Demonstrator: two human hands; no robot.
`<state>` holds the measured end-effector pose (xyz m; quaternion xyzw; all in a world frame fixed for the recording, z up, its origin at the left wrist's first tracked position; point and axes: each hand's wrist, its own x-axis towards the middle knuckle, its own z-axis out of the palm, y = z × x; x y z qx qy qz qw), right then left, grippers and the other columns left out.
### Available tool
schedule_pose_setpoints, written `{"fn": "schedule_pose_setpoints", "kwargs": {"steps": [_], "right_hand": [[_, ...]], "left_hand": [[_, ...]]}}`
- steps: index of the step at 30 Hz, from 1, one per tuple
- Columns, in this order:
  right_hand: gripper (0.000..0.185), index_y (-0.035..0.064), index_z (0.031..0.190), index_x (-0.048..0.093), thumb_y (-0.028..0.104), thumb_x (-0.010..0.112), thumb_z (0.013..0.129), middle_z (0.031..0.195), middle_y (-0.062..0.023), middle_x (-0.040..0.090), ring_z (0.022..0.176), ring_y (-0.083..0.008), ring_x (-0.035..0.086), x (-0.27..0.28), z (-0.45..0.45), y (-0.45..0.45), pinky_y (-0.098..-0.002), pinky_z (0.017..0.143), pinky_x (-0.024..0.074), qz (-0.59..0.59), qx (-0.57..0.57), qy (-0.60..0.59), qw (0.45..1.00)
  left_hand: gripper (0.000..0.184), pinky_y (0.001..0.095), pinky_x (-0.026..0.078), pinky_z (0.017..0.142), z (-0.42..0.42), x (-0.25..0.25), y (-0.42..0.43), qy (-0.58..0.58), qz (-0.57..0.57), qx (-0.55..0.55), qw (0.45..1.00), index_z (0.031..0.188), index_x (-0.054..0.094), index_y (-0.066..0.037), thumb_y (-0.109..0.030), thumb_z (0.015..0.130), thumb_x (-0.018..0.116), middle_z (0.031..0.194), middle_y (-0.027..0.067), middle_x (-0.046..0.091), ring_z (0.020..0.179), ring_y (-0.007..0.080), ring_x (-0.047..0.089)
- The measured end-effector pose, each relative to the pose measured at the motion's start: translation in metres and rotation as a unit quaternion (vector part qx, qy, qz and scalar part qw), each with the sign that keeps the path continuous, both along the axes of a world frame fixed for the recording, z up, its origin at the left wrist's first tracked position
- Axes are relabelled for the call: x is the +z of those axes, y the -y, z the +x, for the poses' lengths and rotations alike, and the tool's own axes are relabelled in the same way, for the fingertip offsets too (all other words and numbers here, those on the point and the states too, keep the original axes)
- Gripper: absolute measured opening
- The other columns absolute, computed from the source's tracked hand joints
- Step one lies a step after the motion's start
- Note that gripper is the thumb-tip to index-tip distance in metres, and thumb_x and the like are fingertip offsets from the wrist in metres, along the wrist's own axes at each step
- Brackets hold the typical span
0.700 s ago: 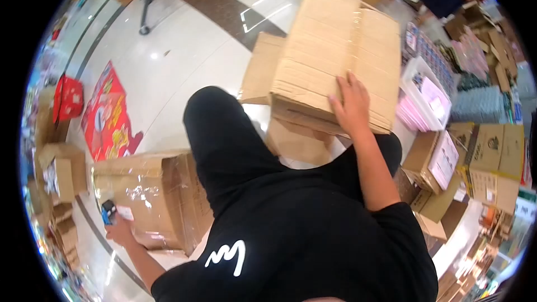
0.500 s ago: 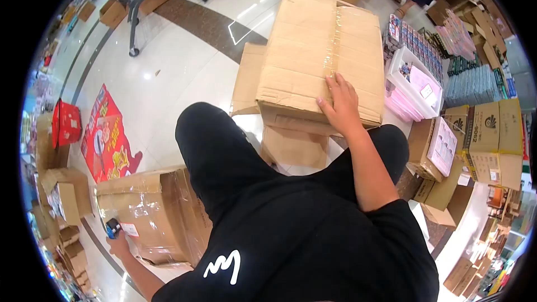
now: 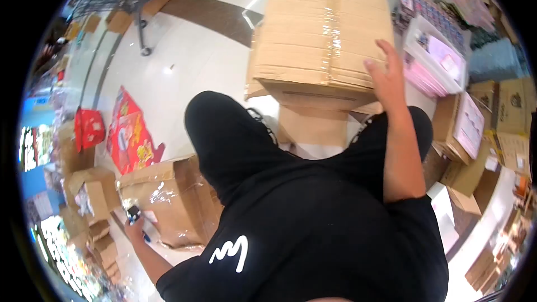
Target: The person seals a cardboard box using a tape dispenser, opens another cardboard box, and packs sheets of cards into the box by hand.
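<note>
holding blue-black tool (image 3: 133, 212) pinched in left hand (image 3: 135, 229), probably aside to clear box (image 3: 293, 33) before knees (image 3: 208, 111); holding right hand (image 3: 390, 78) spread over box's right edge, perhaps for steadying; cannot tell whether touching.

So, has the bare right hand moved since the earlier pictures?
Yes: the bare right hand has shifted rightward, closer to the white rectangular plastic bin.

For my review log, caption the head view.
Right hand at a taped carton, left hand holding a dark object beside another carton.
</note>
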<state>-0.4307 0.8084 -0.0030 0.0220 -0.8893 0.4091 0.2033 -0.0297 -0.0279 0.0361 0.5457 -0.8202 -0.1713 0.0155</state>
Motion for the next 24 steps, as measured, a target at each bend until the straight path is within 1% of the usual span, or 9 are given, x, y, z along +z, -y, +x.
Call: {"fn": "schedule_pose_setpoints", "kwargs": {"steps": [4, 7, 10, 12, 14, 15, 16, 18, 24], "right_hand": [[0.048, 0.0056, 0.134, 0.057, 0.023, 0.067, 0.09, 0.143, -0.0165, 0.052, 0.134, -0.0302, 0.046, -0.005, -0.005, 0.002, -0.0414, 0.113, 0.0336, -0.051, 0.019, -0.023, 0.998], [0.045, 0.0049, 0.133, 0.057, 0.024, 0.064, 0.093, 0.14, -0.0146, 0.055, 0.132, -0.0263, 0.048, 0.009, -0.002, 0.02, -0.0401, 0.107, 0.0387, -0.059, 0.065, -0.002, 0.996], [0.045, 0.0042, 0.132, 0.057, 0.025, 0.064, 0.093, 0.137, -0.0127, 0.057, 0.126, -0.0238, 0.052, 0.0, -0.002, 0.052, -0.039, 0.105, 0.041, -0.177, 0.19, 0.04, 0.965], [0.053, 0.0037, 0.135, 0.054, 0.031, 0.067, 0.091, 0.134, -0.0111, 0.058, 0.118, -0.0216, 0.055, 0.0, 0.014, 0.061, -0.0368, 0.101, 0.0436, -0.325, 0.326, 0.121, 0.88], [0.087, 0.0057, 0.144, 0.044, 0.054, 0.077, 0.079, 0.138, -0.0132, 0.054, 0.121, -0.0237, 0.053, 0.009, 0.029, 0.079, -0.0405, 0.102, 0.0432, -0.417, 0.402, 0.225, 0.783], [0.099, 0.0069, 0.148, 0.039, 0.059, 0.079, 0.074, 0.142, -0.0149, 0.05, 0.127, -0.0248, 0.05, 0.011, 0.036, 0.09, -0.0421, 0.105, 0.0412, -0.468, 0.449, 0.254, 0.717], [0.106, 0.0073, 0.152, 0.033, 0.06, 0.08, 0.073, 0.145, -0.0155, 0.047, 0.132, -0.0255, 0.046, 0.017, 0.043, 0.095, -0.0426, 0.108, 0.0388, -0.494, 0.473, 0.267, 0.678], [0.109, 0.0066, 0.153, 0.03, 0.058, 0.083, 0.072, 0.146, -0.0144, 0.045, 0.134, -0.0243, 0.044, 0.016, 0.055, 0.096, -0.0396, 0.112, 0.0351, -0.522, 0.459, 0.265, 0.668], [0.088, 0.0067, 0.147, 0.04, 0.043, 0.082, 0.079, 0.114, -0.0096, 0.062, 0.088, -0.0162, 0.064, 0.02, 0.051, 0.056, -0.029, 0.077, 0.0542, -0.628, 0.329, 0.329, 0.624]], "left_hand": [[0.046, 0.0297, 0.052, 0.082, -0.056, 0.078, -0.099, -0.318, 0.186, -0.019, 0.929, 0.128, 0.058, 0.0, 0.001, 0.084, 0.072, 0.109, 0.0074, 0.066, 0.092, 0.0169, 0.064], [0.051, 0.0317, 0.048, 0.098, -0.134, 0.138, -0.198, -0.367, 0.197, -0.145, 0.897, 0.13, 0.055, 0.001, -0.008, 0.084, 0.074, 0.117, 0.0073, 0.064, 0.106, 0.0174, 0.062], [0.059, 0.0328, 0.049, 0.095, -0.208, 0.17, -0.305, -0.359, 0.284, -0.258, 0.851, 0.127, 0.056, 0.0, -0.017, 0.077, 0.08, 0.115, 0.0088, 0.065, 0.104, 0.0178, 0.062], [0.063, 0.0332, 0.049, 0.095, -0.245, 0.148, -0.366, -0.361, 0.362, -0.298, 0.806, 0.126, 0.057, -0.001, -0.018, 0.071, 0.084, 0.116, 0.0084, 0.064, 0.105, 0.0169, 0.062], [0.091, 0.0374, 0.046, 0.102, -0.288, 0.123, -0.434, -0.319, 0.48, -0.354, 0.737, 0.139, 0.047, 0.003, -0.031, 0.065, 0.087, 0.124, 0.013, 0.062, 0.113, 0.0237, 0.061], [0.092, 0.0376, 0.046, 0.102, -0.302, 0.11, -0.461, -0.313, 0.544, -0.356, 0.693, 0.14, 0.045, 0.004, -0.029, 0.066, 0.087, 0.123, 0.0135, 0.062, 0.113, 0.024, 0.061], [0.068, 0.0344, 0.048, 0.1, -0.317, 0.102, -0.485, -0.305, 0.623, -0.383, 0.61, 0.134, 0.052, 0.001, -0.01, 0.075, 0.084, 0.12, 0.0088, 0.064, 0.112, 0.0189, 0.061], [0.065, 0.0351, 0.048, 0.1, -0.333, 0.079, -0.521, -0.257, 0.705, -0.361, 0.554, 0.134, 0.051, 0.0, -0.008, 0.078, 0.082, 0.121, 0.0089, 0.063, 0.112, 0.0191, 0.062], [0.066, 0.0286, 0.054, 0.088, -0.365, 0.073, -0.565, -0.213, 0.631, -0.44, 0.602, 0.137, 0.049, 0.0, -0.009, 0.08, 0.083, 0.128, 0.0101, 0.059, 0.108, 0.0155, 0.062]]}}
